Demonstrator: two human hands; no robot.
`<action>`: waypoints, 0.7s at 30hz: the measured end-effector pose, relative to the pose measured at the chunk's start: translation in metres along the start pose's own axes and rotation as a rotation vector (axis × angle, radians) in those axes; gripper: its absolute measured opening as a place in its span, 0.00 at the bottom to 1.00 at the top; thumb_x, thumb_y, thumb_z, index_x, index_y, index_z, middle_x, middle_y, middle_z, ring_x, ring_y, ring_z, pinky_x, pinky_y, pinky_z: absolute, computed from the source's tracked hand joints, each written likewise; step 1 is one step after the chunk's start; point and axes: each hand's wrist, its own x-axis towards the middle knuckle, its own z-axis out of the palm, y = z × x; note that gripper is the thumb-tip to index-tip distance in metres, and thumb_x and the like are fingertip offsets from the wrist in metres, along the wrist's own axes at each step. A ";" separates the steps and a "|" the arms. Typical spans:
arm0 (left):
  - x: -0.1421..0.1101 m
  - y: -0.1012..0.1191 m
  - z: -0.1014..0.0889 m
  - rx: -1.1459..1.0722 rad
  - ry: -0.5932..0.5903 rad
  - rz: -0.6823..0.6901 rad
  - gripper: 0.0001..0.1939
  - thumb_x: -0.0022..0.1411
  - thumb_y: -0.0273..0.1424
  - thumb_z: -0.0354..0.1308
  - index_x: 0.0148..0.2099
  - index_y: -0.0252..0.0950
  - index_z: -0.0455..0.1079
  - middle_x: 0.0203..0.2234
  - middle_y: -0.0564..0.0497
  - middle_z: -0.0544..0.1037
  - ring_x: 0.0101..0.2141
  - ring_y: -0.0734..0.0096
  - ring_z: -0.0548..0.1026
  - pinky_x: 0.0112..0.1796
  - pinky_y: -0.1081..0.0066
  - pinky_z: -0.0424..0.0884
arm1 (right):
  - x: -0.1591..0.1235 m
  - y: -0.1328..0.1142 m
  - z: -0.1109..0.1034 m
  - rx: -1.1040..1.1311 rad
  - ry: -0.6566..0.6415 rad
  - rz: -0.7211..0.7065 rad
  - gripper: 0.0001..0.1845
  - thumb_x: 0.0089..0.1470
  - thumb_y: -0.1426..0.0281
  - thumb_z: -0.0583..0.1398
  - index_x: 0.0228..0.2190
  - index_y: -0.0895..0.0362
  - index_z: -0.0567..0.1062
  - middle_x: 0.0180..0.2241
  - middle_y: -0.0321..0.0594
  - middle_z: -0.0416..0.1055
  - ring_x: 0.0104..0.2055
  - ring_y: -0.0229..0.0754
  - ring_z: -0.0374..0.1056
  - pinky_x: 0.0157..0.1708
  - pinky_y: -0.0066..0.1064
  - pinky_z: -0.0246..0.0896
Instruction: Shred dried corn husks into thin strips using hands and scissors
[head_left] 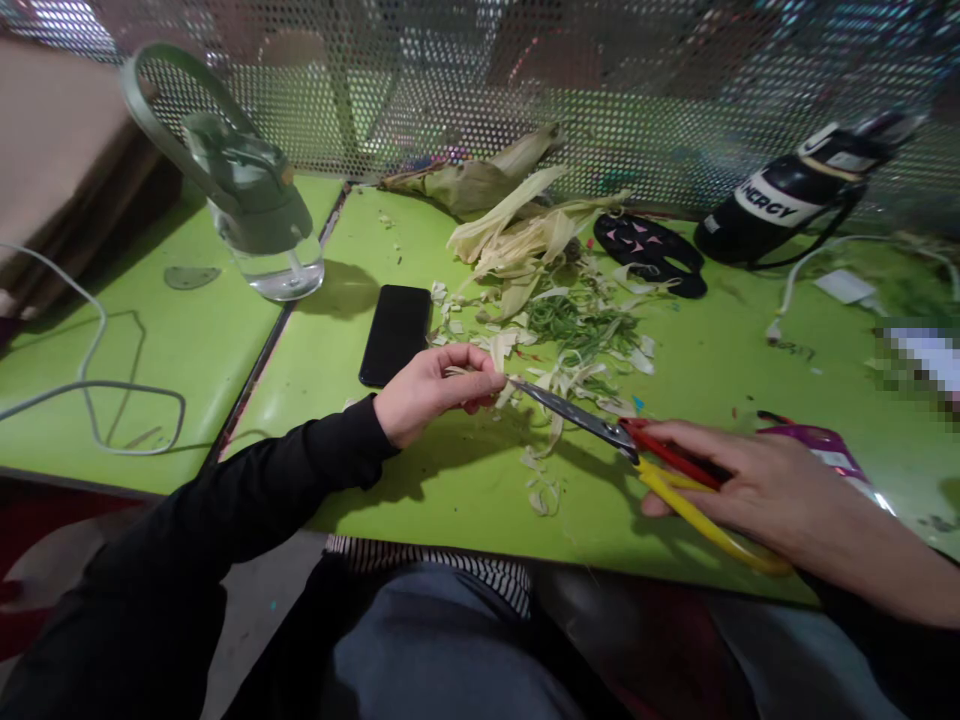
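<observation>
At frame centre, our left hand (439,390) pinched the husk (498,350); our right hand (765,485), lower right, clamped the scissors (574,410), long axis slanting up-left, tips beside our left fingertips.

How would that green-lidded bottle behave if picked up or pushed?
The green-lidded bottle is probably light for its size, with water showing only near the bottom. It stands upright but, being tall, might tip if pushed high up.

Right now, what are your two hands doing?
Left hand: closed, fingers pinching a pale strip.
Right hand: closed around the red and yellow scissors.
</observation>
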 end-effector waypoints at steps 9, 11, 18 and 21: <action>0.001 0.000 0.001 0.001 0.008 0.013 0.09 0.53 0.29 0.66 0.29 0.32 0.67 0.20 0.56 0.73 0.22 0.83 0.69 0.27 0.77 0.65 | -0.005 0.005 0.013 0.122 0.073 0.071 0.37 0.41 0.37 0.57 0.40 0.52 0.80 0.27 0.38 0.81 0.26 0.47 0.74 0.26 0.35 0.67; 0.001 0.000 0.001 -0.045 0.020 -0.007 0.08 0.54 0.27 0.65 0.30 0.32 0.68 0.21 0.56 0.74 0.22 0.82 0.70 0.28 0.77 0.67 | -0.004 0.000 0.013 0.161 0.142 0.134 0.37 0.32 0.36 0.61 0.33 0.54 0.80 0.27 0.40 0.80 0.25 0.47 0.72 0.25 0.35 0.65; 0.003 -0.001 0.001 -0.255 0.062 -0.104 0.07 0.57 0.22 0.61 0.40 0.32 0.73 0.25 0.54 0.76 0.27 0.79 0.76 0.34 0.75 0.73 | -0.001 -0.013 0.013 0.533 0.167 0.274 0.42 0.23 0.34 0.64 0.31 0.55 0.75 0.16 0.32 0.63 0.15 0.36 0.56 0.14 0.30 0.53; 0.004 0.000 0.002 -0.311 0.118 -0.149 0.04 0.58 0.19 0.59 0.36 0.30 0.72 0.25 0.52 0.77 0.27 0.78 0.77 0.35 0.75 0.74 | -0.001 -0.014 0.016 0.423 0.197 0.219 0.41 0.28 0.33 0.62 0.31 0.55 0.75 0.17 0.35 0.65 0.16 0.38 0.59 0.15 0.30 0.56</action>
